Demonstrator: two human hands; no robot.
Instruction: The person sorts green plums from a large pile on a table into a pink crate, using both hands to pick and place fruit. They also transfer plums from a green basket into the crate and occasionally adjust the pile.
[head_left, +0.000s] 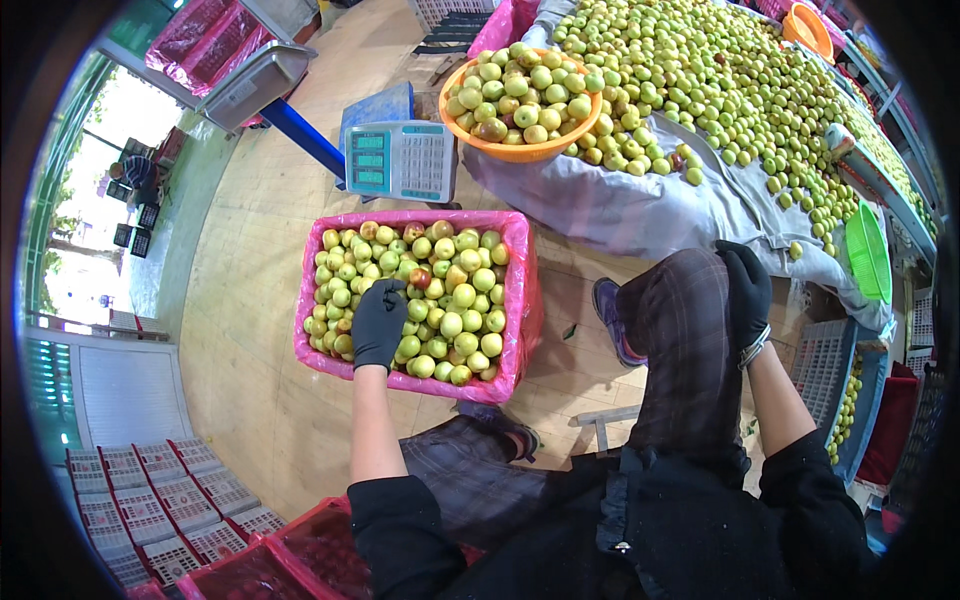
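My left hand (380, 319), in a black glove, is over the near left part of a crate (517, 315) lined with pink plastic film. Its fingers are curled down among small yellow-green fruits (450, 324) that look like jujubes; whether they grip one is hidden. Just beyond the fingertips lies a reddish-brown fruit (420, 279). The crate is filled with fruit nearly to its rim and stands on the floor before me. On my raised knee rests my right hand (744, 292), also gloved in black, with nothing visible in it.
Beyond the crate stands a platform scale with a lit display (400, 160). An orange basket (525, 151) heaped with fruit sits beside a large fruit pile (697, 82) on grey cloth (600, 195). A green basket (868, 251) leans at right. Several white crates (161, 495) are stacked lower left.
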